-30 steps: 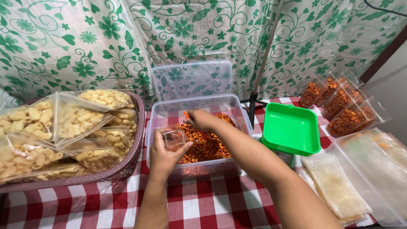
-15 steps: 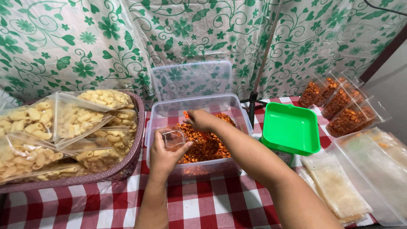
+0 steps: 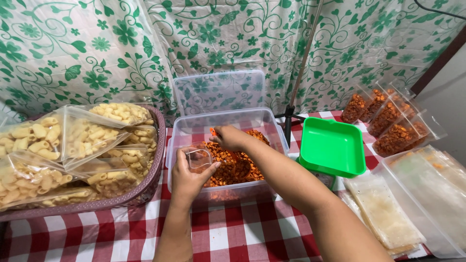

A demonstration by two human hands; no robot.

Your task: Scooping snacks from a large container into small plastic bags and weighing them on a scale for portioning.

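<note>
Gripping small clear cup [image 3: 198,158], left hand [image 3: 190,177]; right hand [image 3: 232,138] closed, gripping orange scoop [image 3: 212,131].

Small home snack-packing station. Indicators: table [image 3: 233,237] covered in red-checked cloth, green floral curtain [image 3: 97,53] as backdrop, basket [image 3: 145,189] of bagged macaroni snacks, clear tub [image 3: 272,126] of orange snacks, stacked empty bags [image 3: 383,213], green tray [image 3: 332,148].

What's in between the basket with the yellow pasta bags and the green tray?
In the head view, the clear tub of orange snacks sits between the basket and green tray, with both hands over it.
</note>
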